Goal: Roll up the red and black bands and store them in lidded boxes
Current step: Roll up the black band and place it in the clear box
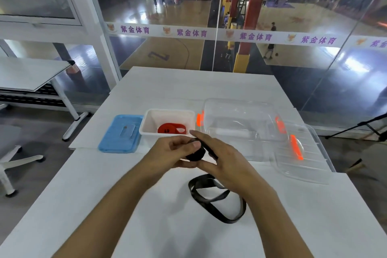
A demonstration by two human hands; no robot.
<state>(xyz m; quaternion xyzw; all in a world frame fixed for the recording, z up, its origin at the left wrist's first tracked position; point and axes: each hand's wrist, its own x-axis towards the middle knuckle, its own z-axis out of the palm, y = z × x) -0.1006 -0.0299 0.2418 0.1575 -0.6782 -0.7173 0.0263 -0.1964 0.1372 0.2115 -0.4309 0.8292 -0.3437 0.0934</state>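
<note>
Both hands, left hand [169,151] and right hand [226,165], hold the part-rolled black band [195,156].

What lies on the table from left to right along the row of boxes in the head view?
blue lid → white box with the red band inside → clear box → clear lid

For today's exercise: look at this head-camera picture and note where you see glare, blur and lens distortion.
Head view: glare patches sit on the glass wall and on the gym floor beyond; the loose loop of the black band is slightly motion-blurred near the right hand, while the left hand is sharper; the wide-angle lens bows the white table edges and window frames outward; the clear plastic box shows soft reflections.
</note>
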